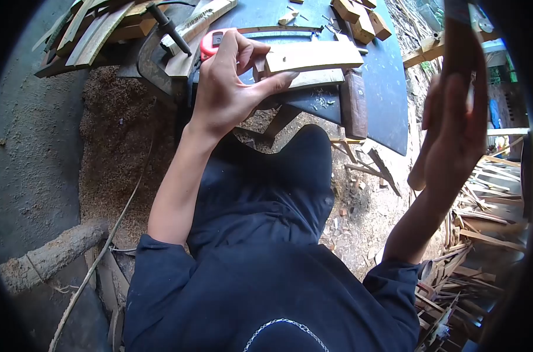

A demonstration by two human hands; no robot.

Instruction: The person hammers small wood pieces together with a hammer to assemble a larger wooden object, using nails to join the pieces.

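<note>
My left hand (228,82) grips a pale wooden block (313,57) near its left end, with the thumb along its near side. Under the block lies another light piece of wood (316,78) on the dark tabletop (386,97). Just beyond the left hand sits a red tape measure (207,46). My right hand (454,126) is raised at the right, apart from the block, its fingers wrapped around a long wooden-handled tool (418,170). The tool's upper end runs into the dark edge of the view, so its head is hidden.
A metal clamp (152,70) grips the table's left side near stacked boards (102,35). A dark wood piece (354,105) stands at the near edge. Small wood blocks (360,23) lie at the back. Offcuts (489,205) cover the ground at right; a log (55,255) lies at left.
</note>
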